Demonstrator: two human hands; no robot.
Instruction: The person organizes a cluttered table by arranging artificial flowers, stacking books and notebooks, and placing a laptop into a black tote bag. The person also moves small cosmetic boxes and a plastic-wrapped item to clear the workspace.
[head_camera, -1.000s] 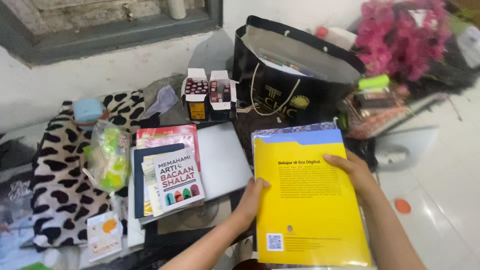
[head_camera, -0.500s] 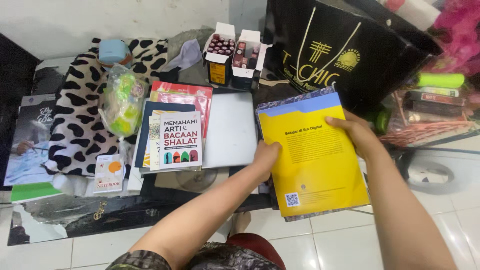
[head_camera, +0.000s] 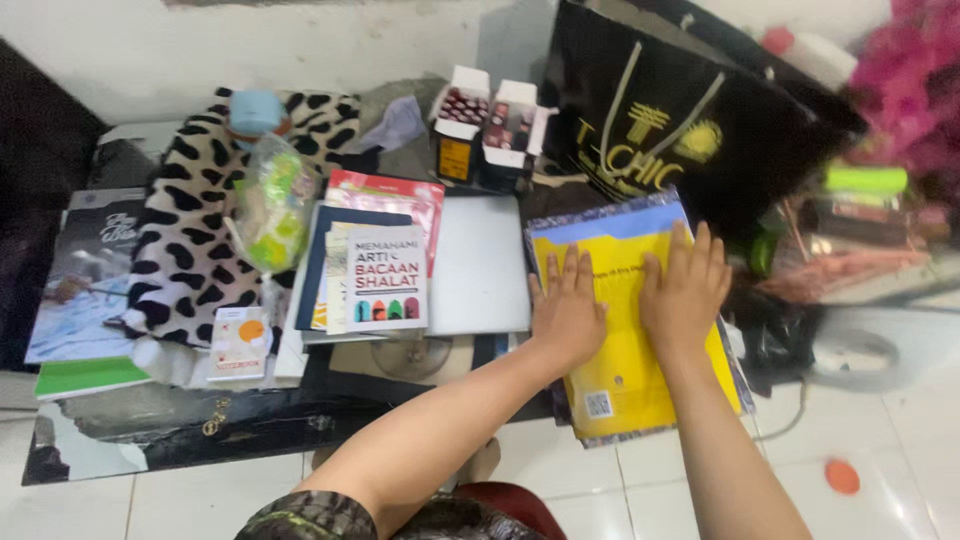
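A: Where is the yellow book (head_camera: 628, 375)?
B: On the worktop (head_camera: 180, 425), beside the grey laptop (head_camera: 478, 277).
A: And the hands?
B: Left hand (head_camera: 568, 307) and right hand (head_camera: 686, 288) lie flat on it, fingers spread, gripping nothing.

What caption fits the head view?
Both hands, left and right, pressed flat on a yellow book beside stacked books.

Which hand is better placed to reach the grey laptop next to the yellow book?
Probably the left hand: it lies flat on the yellow book at the edge beside the grey laptop. The right hand rests farther away.
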